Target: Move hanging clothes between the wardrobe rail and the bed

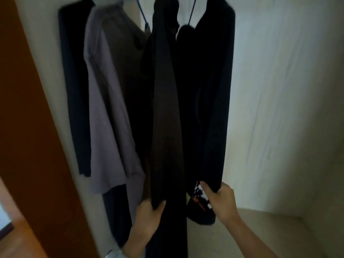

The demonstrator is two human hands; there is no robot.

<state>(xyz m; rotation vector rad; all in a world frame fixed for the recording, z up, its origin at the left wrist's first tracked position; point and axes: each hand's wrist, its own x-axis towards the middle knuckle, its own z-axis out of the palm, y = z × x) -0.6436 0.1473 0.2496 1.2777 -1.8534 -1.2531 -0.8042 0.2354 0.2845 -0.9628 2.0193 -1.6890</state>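
Risk, my guess: pulling low on the brown garment (165,108) and black garment (214,90) could slide them off the blue hangers (143,15), or knock the mauve shirt (109,108). Left hand (149,215) clutches the brown hem and right hand (221,198) clutches the black hem. Clothes hang inside the pale wardrobe (279,90), orange door (28,127) left, bare wardrobe floor (270,229) near right. Rail and bed unseen.

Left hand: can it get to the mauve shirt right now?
Probably yes. The mauve shirt hangs just beside the left hand with nothing between them, but that hand grips the hem of the brown garment and must let go first.
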